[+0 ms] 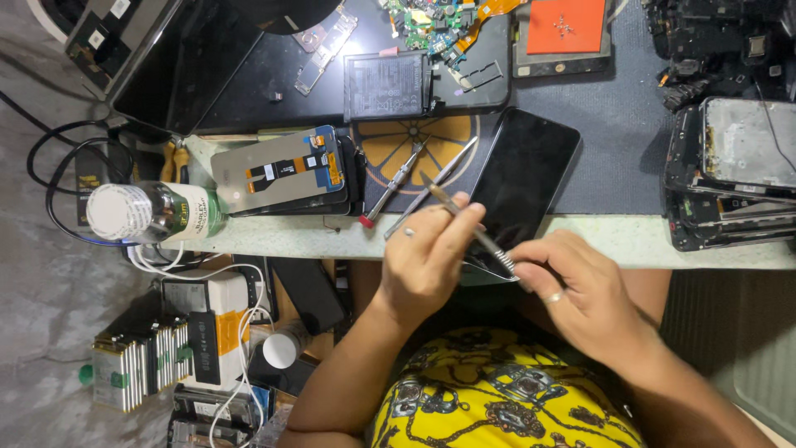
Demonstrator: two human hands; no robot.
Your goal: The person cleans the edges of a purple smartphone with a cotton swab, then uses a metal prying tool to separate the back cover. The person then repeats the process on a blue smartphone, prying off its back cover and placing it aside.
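The left hand is curling its fingers in and pinching a pair of metal tweezers between thumb and fingertips. The tweezers are lying on a slant, one end pointing up toward the middle of the desk, the other dipping down to the near edge. The right hand is half closed, its thumb and forefinger meeting the tweezers' lower end right at the bottom corner of the dark phone. That phone is resting tilted at the desk's near edge, long axis running from the near edge up and slightly right, lower end overhanging toward the hands. Just left of it, a red-tipped screwdriver is lying on the desk.
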